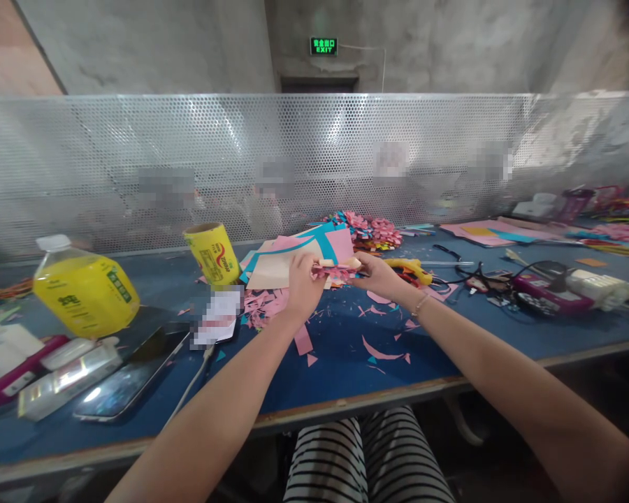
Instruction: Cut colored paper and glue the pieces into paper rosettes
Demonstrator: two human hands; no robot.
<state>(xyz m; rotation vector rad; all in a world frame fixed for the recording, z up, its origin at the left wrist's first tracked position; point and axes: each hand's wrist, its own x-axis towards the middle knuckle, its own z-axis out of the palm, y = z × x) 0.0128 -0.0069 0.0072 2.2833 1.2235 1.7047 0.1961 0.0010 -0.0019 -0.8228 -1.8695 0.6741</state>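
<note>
Over the middle of the blue table, my left hand (305, 279) and my right hand (380, 276) both grip a small bundle of pink cut paper pieces (338, 272). The fingers of each hand are closed on it from either side. Behind my left hand lies a pile of cream, pink and blue sheets (272, 262). Pink paper scraps (262, 307) lie heaped under and left of that hand. Just beyond my right hand rest yellow-handled scissors (411, 269), partly hidden. At the back is a heap of pink and blue paper pieces (370, 229).
On the left stand a yellow tube (214, 257) and a bottle of yellow liquid (84, 293); a phone (131, 381) lies nearer. Dark cables (482, 276) and a purple device (548, 295) occupy the right. A perforated metal screen (304, 154) closes off the table's back.
</note>
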